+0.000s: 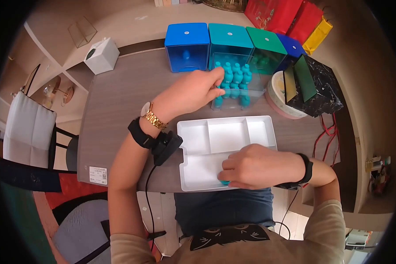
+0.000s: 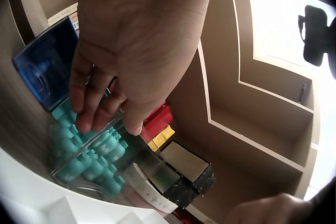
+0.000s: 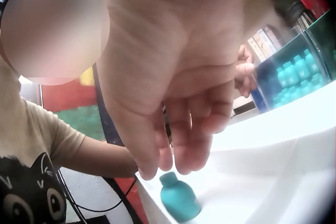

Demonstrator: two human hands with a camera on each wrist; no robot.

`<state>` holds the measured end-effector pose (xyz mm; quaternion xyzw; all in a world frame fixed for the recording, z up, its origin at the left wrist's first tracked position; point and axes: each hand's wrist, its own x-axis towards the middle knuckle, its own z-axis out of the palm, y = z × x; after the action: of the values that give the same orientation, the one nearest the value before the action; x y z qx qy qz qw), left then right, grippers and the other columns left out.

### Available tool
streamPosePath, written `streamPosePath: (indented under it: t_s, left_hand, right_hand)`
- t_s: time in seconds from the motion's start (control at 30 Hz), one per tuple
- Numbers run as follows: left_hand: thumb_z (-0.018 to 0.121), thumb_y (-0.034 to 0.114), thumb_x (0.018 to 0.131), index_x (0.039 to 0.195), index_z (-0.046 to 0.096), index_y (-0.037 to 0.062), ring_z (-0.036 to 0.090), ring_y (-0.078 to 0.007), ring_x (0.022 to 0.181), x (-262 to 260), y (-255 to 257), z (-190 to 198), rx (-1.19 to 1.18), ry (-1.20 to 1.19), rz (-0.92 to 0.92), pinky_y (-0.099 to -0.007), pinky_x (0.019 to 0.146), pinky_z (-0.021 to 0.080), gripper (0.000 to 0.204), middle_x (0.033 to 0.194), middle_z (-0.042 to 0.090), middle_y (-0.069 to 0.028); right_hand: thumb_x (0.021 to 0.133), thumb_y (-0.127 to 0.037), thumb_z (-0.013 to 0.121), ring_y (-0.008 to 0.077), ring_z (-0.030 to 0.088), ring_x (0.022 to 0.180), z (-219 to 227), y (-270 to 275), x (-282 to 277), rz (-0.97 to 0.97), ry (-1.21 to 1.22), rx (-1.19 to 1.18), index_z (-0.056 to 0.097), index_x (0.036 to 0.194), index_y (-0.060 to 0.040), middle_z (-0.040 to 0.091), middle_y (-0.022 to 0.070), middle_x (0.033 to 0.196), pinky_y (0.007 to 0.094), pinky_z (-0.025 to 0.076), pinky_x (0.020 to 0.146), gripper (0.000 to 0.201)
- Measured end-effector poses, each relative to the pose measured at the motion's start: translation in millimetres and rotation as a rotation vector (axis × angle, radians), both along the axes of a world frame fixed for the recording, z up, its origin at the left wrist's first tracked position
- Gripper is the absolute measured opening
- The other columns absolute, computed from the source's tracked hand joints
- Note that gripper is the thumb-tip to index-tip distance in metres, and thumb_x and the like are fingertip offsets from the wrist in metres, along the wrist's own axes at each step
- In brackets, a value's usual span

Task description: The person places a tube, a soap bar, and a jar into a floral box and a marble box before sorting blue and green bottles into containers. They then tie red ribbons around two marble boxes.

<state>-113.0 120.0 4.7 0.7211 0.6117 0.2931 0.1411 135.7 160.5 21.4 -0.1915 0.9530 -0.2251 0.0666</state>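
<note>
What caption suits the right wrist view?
Right hand over a small, round-bodied teal bottle in a white, compartmented plastic tray.

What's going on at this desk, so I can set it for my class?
A person's right hand is at a teal bottle in the front compartment of the white tray; whether it is gripped is unclear. The left hand is at the clear drawer, which holds many more teal bottles.
</note>
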Motion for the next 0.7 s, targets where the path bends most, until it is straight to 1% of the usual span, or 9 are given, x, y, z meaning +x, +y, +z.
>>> streamPosePath:
  t_s: [0.07, 0.17, 0.27, 0.37, 0.43, 0.5, 0.53, 0.63, 0.7]
  left_hand:
    - [0.066, 0.019, 0.098, 0.098, 0.047, 0.0050, 0.059, -0.0316, 0.068, -0.3, 0.2, -0.8, 0.000, -0.001, 0.000, -0.0406, 0.063, 0.046, 0.023, 0.078, 0.061, -0.0130]
    - [0.066, 0.019, 0.098, 0.098, 0.047, 0.0051, 0.059, -0.0316, 0.069, 0.9, -1.4, 1.1, -0.016, 0.000, 0.009, -0.0408, 0.063, 0.046, 0.023, 0.078, 0.061, -0.0131]
    - [0.066, 0.019, 0.098, 0.097, 0.047, 0.0051, 0.060, -0.0318, 0.070, 1.0, -1.1, 2.5, -0.013, 0.017, 0.016, -0.0410, 0.063, 0.047, 0.023, 0.079, 0.061, -0.0132]
    - [0.066, 0.019, 0.097, 0.098, 0.048, 0.0050, 0.060, -0.0320, 0.071, 0.4, -0.5, 1.4, -0.004, 0.022, 0.011, -0.0411, 0.064, 0.047, 0.023, 0.080, 0.062, -0.0132]
    - [0.067, 0.019, 0.097, 0.098, 0.048, 0.0049, 0.061, -0.0322, 0.072, 1.1, -0.5, 1.4, 0.004, 0.021, 0.007, -0.0412, 0.065, 0.047, 0.023, 0.081, 0.062, -0.0133]
    - [0.067, 0.020, 0.097, 0.098, 0.049, 0.0049, 0.061, -0.0324, 0.073, 1.6, -1.2, 3.1, 0.017, 0.027, 0.014, -0.0414, 0.066, 0.047, 0.023, 0.081, 0.062, -0.0134]
    - [0.067, 0.020, 0.096, 0.098, 0.049, 0.0050, 0.062, -0.0322, 0.073, 1.4, -1.3, 2.9, 0.013, 0.034, 0.023, -0.0412, 0.065, 0.047, 0.024, 0.080, 0.062, -0.0131]
    - [0.069, 0.023, 0.095, 0.097, 0.050, 0.0053, 0.063, -0.0316, 0.071, 2.4, -2.1, 5.8, -0.003, 0.059, 0.055, -0.0406, 0.064, 0.047, 0.026, 0.076, 0.062, -0.0123]
    - [0.071, 0.027, 0.094, 0.097, 0.051, 0.0054, 0.064, -0.0311, 0.070, 4.7, -4.9, 11.6, -0.022, 0.077, 0.083, -0.0400, 0.063, 0.048, 0.030, 0.074, 0.063, -0.0117]
  right_hand:
    - [0.082, -0.013, 0.071, 0.0309, 0.066, 0.075, -7.9, -5.3, 2.8, 0.007, 0.013, 0.008, 0.060, 0.088, -0.0028, 0.059, 0.0103, 0.079, 0.0428, 0.054, 0.065, 0.016]
    - [0.081, -0.010, 0.068, 0.0298, 0.066, 0.074, -16.9, -8.2, 4.1, -0.016, 0.034, 0.098, 0.061, 0.088, -0.0031, 0.058, 0.0101, 0.078, 0.0415, 0.054, 0.063, 0.013]
    - [0.081, -0.009, 0.066, 0.0296, 0.066, 0.073, 2.2, 3.0, 2.5, -0.081, 0.122, 0.069, 0.060, 0.087, -0.0037, 0.057, 0.0099, 0.077, 0.0404, 0.054, 0.062, 0.010]
    - [0.080, -0.008, 0.068, 0.0312, 0.066, 0.073, 35.1, 22.8, -5.3, -0.246, 0.375, 0.162, 0.062, 0.091, -0.0040, 0.059, 0.0104, 0.079, 0.0423, 0.053, 0.062, 0.013]
    - [0.080, -0.006, 0.070, 0.0328, 0.066, 0.073, 53.3, 38.5, -17.3, -0.453, 0.527, 0.166, 0.065, 0.095, -0.0044, 0.063, 0.0111, 0.082, 0.0435, 0.053, 0.062, 0.016]
    - [0.080, -0.005, 0.071, 0.0338, 0.066, 0.074, 61.4, 58.9, -34.3, -0.628, 0.568, 0.152, 0.068, 0.097, -0.0049, 0.066, 0.0113, 0.085, 0.0434, 0.053, 0.064, 0.018]
    - [0.080, -0.006, 0.070, 0.0332, 0.068, 0.076, 61.4, 67.8, -44.0, -0.682, 0.590, 0.168, 0.070, 0.094, -0.0056, 0.069, 0.0119, 0.086, 0.0424, 0.054, 0.067, 0.014]
    - [0.079, -0.009, 0.070, 0.0332, 0.070, 0.081, 39.7, 97.1, -74.6, -0.646, 0.599, 0.220, 0.072, 0.093, -0.0062, 0.072, 0.0126, 0.089, 0.0428, 0.055, 0.069, 0.014]
    - [0.078, -0.010, 0.070, 0.0333, 0.071, 0.082, 29.1, 105.3, -89.7, -0.643, 0.523, 0.263, 0.074, 0.091, -0.0066, 0.073, 0.0137, 0.088, 0.0435, 0.056, 0.071, 0.014]
